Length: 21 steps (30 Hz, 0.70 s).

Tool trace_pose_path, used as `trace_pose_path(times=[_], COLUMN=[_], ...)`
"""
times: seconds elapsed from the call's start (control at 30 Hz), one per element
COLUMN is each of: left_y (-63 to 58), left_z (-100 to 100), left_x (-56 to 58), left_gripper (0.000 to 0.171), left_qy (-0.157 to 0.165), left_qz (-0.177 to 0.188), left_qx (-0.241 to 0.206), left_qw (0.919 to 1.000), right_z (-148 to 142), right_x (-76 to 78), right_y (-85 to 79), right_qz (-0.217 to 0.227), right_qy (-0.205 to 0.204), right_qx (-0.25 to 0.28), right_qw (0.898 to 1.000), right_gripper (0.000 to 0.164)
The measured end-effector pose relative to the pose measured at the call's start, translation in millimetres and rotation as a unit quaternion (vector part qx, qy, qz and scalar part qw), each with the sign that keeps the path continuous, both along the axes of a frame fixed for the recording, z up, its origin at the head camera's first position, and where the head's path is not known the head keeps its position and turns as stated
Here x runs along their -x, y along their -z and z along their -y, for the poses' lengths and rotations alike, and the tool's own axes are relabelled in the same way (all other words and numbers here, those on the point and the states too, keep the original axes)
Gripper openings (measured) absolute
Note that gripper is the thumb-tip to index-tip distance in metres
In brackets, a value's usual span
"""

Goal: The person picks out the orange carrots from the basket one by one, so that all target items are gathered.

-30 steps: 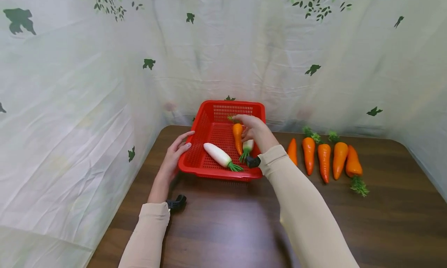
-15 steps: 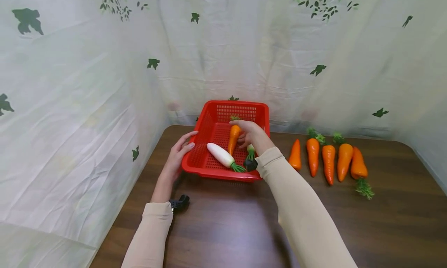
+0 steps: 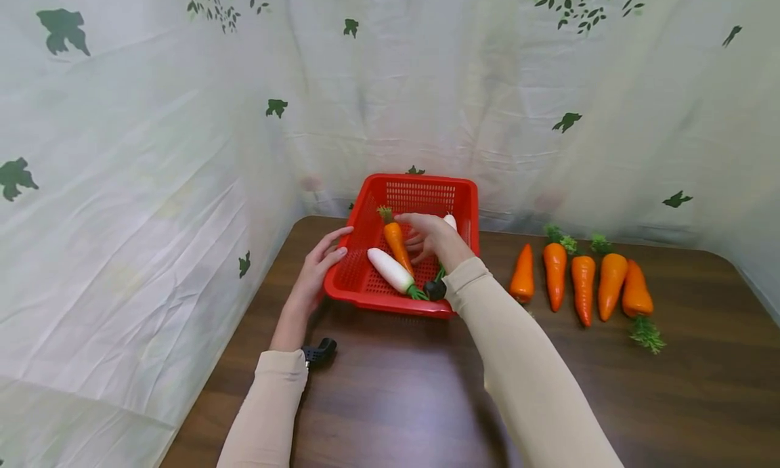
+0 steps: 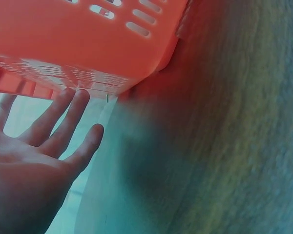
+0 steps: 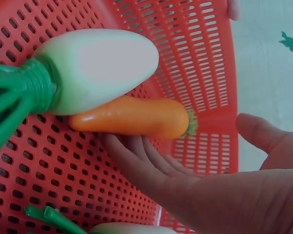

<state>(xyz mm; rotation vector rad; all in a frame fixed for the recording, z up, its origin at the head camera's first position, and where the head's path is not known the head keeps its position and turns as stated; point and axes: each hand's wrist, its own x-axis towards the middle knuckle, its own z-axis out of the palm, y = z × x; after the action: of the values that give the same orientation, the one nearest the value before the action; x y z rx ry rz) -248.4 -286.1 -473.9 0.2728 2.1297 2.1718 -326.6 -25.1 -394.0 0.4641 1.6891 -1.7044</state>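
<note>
The red plastic basket point(image 3: 390, 304) sits at the back of the table. My left hand point(image 3: 317, 265) touches its left rim; the left wrist view shows straight, spread fingers point(image 4: 63, 131) against the outer wall. Inside the basket, my right hand point(image 3: 435, 238) reaches down with its fingers beside an orange carrot point(image 5: 136, 117), thumb held apart from it. That carrot lies against a white radish point(image 3: 390, 270) with green stems at the front left. A second white radish point(image 3: 450, 221) lies on the right side, mostly hidden by my right hand.
Several orange carrots point(image 3: 583, 288) lie in a row on the brown wooden table point(image 3: 390, 400), right of the basket. A pale curtain point(image 3: 426, 102) with leaf prints hangs close behind and at the left.
The carrot in the basket has shifted left, away from the right radish to the left one, its leafy end swinging left. My right hand followed it; my left hand stays at the rim.
</note>
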Motion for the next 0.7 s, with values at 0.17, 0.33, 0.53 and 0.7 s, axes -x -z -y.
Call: trace_pose_path(times=[0.17,0.33,0.53,0.7], left_y=[-0.5,-0.6,-1.2,-2.9], left_z=[0.7,0.2,-0.5,-0.3], left_x=[-0.4,-0.5,-1.1,-2.5], left_gripper=[0.049,0.049,0.049,0.049], left_qy=[0.000,0.002,0.001,0.001], left_qz=[0.004,0.007,0.007,0.007], left_qx=[-0.005,-0.007,-0.009,-0.010], left_qw=[1.0000,1.0000,0.9999,0.9999], right_z=[2.4,3.2,4.8,8.0], right_x=[0.5,2.4,3.5,4.8], right_y=[2.0,7.0,11.9,12.3], right_qz=[0.004,-0.008,-0.042,-0.048], right_qy=[-0.029,-0.042,-0.084,-0.112], right_qx=[-0.005,-0.015,-0.050,-0.072], right_qw=[1.000,0.999,0.994,0.990], right_gripper=[0.073,0.056,0.045,0.069])
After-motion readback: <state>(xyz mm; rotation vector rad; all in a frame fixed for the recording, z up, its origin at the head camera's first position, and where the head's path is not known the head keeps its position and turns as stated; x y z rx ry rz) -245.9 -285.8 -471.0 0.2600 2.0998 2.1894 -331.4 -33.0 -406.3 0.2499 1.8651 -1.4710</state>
